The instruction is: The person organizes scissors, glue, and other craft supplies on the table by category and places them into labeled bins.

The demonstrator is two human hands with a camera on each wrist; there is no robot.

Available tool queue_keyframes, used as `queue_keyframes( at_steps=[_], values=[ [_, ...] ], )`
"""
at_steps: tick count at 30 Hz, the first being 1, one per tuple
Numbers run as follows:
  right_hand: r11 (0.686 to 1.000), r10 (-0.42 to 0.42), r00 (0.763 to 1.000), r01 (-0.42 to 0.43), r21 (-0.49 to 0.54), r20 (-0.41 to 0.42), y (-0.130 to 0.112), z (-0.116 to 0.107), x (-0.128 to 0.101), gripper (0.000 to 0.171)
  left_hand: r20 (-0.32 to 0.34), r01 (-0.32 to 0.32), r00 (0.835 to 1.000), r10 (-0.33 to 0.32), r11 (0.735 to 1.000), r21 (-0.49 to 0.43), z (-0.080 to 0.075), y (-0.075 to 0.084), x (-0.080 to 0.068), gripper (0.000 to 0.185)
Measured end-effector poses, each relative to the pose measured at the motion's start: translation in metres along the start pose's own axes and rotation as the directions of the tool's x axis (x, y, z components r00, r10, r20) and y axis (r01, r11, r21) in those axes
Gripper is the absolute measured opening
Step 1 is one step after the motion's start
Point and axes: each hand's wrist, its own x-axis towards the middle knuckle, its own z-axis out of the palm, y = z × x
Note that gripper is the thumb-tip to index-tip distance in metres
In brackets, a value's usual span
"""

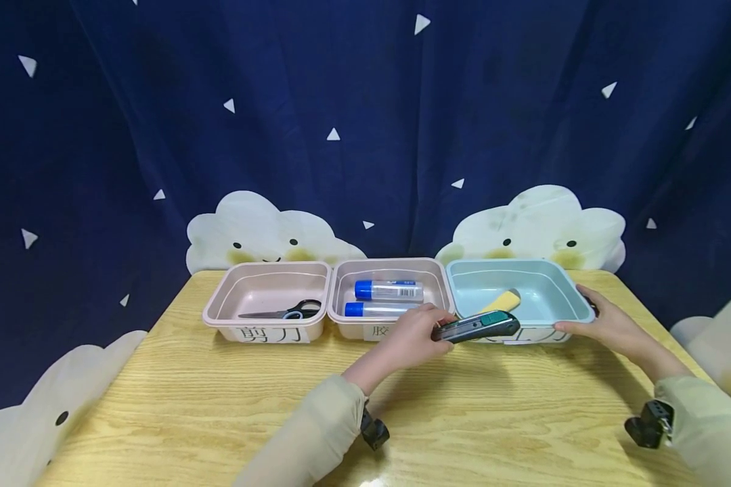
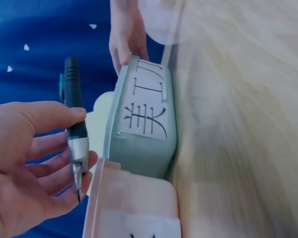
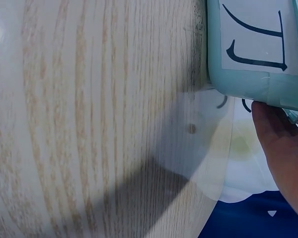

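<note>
My left hand (image 1: pixel 417 335) holds a dark utility knife (image 1: pixel 490 326) with a green slider, over the front rim of the light blue bin (image 1: pixel 545 301). In the left wrist view, the thumb and fingers pinch the knife's grey front part (image 2: pixel 78 148), and its metal tip points downward in that picture. My right hand (image 1: pixel 615 331) grips the right end of the blue bin, thumb at the rim and fingers against the outer wall. Inside that bin lies a slim yellow thing (image 1: pixel 502 301), partly hidden behind the knife.
Left of the blue bin stands a pink bin (image 1: pixel 347 270) with two blue-capped clear tubes (image 1: pixel 390 291). Farther left, another pink bin (image 1: pixel 219 314) contains dark-handled scissors (image 1: pixel 304 310). All three bear paper labels on the wooden table (image 1: pixel 219 406), before a navy curtain (image 1: pixel 365 169).
</note>
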Motion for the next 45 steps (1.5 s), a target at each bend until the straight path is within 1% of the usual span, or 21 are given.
queue_keyframes(
  at_steps=[5,11,19,22,27,29,34,37,45],
  values=[
    [1.000,-0.003,1.000,0.003,0.000,0.006,-0.001,0.000,0.000,0.106,-0.045,-0.013,0.999,0.013,1.000,0.000,0.000,0.006,0.017,0.029],
    [1.000,-0.015,1.000,0.015,0.019,0.011,-0.001,0.001,0.000,0.104,-0.070,-0.016,0.997,0.015,1.000,-0.018,0.004,0.008,0.036,0.027],
    [0.999,-0.018,0.999,0.017,0.027,0.027,-0.003,0.002,0.000,0.103,-0.102,0.032,0.994,-0.037,0.998,-0.047,0.010,0.008,0.049,0.034],
    [1.000,-0.010,1.000,0.009,0.030,0.026,-0.005,0.002,-0.001,0.103,-0.103,0.038,0.994,-0.043,0.998,-0.044,0.012,0.008,0.054,0.035],
    [1.000,-0.010,1.000,0.009,0.024,0.012,-0.003,-0.001,-0.002,0.104,-0.068,0.023,0.997,-0.021,0.999,0.024,0.014,0.012,0.064,0.036],
    [1.000,-0.012,1.000,0.012,0.022,0.008,-0.001,-0.002,-0.002,0.105,-0.061,0.013,0.998,-0.011,0.999,0.035,0.015,0.015,0.069,0.035],
    [1.000,-0.017,1.000,0.017,0.022,0.008,0.000,-0.002,0.000,0.106,-0.083,0.019,0.996,-0.016,0.999,0.039,0.021,0.017,0.080,0.034],
    [1.000,-0.020,1.000,0.020,0.018,0.005,0.000,-0.001,0.001,0.105,-0.095,0.035,0.995,-0.032,0.999,0.030,0.027,0.015,0.087,0.035],
    [0.999,-0.028,1.000,0.028,0.021,0.000,0.000,0.000,0.000,0.102,-0.127,0.105,0.986,-0.109,0.994,-0.038,0.041,0.016,0.103,0.035]
  ],
)
